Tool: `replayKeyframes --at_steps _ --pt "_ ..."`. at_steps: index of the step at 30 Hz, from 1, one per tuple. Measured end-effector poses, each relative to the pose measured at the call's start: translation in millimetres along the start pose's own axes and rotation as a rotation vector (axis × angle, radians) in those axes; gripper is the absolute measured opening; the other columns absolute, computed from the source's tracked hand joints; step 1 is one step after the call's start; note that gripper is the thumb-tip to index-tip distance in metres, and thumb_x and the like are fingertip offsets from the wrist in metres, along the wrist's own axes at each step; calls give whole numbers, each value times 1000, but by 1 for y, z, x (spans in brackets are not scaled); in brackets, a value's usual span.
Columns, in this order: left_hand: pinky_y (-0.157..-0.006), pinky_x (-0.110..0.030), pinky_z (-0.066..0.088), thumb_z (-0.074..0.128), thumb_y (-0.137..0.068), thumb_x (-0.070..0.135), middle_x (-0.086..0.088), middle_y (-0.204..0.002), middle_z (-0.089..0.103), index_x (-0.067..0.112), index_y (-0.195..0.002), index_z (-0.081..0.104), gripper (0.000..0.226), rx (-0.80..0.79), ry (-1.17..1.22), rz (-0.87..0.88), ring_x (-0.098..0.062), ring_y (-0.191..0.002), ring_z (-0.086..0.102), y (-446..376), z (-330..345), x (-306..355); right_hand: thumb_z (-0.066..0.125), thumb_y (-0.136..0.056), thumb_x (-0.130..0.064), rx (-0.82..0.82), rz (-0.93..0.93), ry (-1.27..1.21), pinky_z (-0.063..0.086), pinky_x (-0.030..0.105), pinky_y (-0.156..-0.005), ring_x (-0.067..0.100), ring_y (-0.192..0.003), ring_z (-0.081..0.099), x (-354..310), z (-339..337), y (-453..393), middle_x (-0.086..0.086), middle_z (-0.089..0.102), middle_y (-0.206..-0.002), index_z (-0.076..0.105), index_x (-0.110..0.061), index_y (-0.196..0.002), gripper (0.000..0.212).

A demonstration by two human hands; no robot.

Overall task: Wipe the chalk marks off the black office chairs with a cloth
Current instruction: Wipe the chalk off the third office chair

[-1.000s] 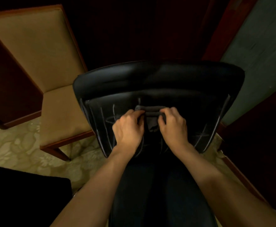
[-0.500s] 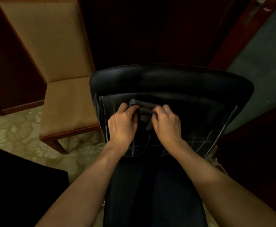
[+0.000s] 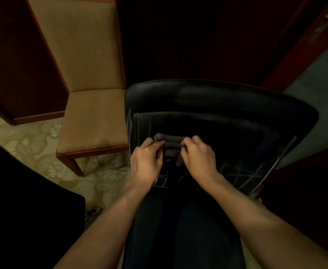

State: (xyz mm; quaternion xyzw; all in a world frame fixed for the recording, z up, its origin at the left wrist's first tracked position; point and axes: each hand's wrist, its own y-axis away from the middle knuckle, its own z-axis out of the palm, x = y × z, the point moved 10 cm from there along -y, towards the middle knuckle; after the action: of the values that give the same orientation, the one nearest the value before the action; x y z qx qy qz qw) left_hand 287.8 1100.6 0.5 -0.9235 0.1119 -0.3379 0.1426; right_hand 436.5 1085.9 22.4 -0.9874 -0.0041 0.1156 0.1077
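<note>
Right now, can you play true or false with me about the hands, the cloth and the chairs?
1. Both hands hold the cloth. True: the left hand and right hand each grip the grey cloth.
2. The cloth is bright white. False: it is dark grey.
3. Chalk marks still show on the black office chair. True: white chalk lines cross its lower right part.
4. The tan upholstered chair stands to the right of the black one. False: it stands to the left.
</note>
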Motion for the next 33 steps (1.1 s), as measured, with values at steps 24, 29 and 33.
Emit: replayKeyframes --at_steps 24,29,33 --pt "-68 -19 42 74 -82 1 2 -78 58 12 -106 77 26 231 147 -233 -14 -69 57 88 -85 -68 75 -81 -20 114 -130 -130 48 30 -51 29 -66 66 -102 10 38 6 63 -82 69 -16 -91 13" --pt "-69 -10 35 70 -85 8 5 -83 57 12 -108 76 24 393 134 -157 -4 -73 51 19 -149 -53 64 -91 -26 303 -106 -243 52 37 -62 29 -80 65 -134 -51 -13 6 65 -96 68 -17 -103 16" --pt "-73 -20 44 71 -85 6 -3 -89 68 12 -109 76 25 319 174 -233 -14 -78 62 30 -116 -80 69 -87 -20 279 -108 -179 49 36 -54 34 -70 66 -129 -11 -3 10 64 -91 67 -12 -99 15"
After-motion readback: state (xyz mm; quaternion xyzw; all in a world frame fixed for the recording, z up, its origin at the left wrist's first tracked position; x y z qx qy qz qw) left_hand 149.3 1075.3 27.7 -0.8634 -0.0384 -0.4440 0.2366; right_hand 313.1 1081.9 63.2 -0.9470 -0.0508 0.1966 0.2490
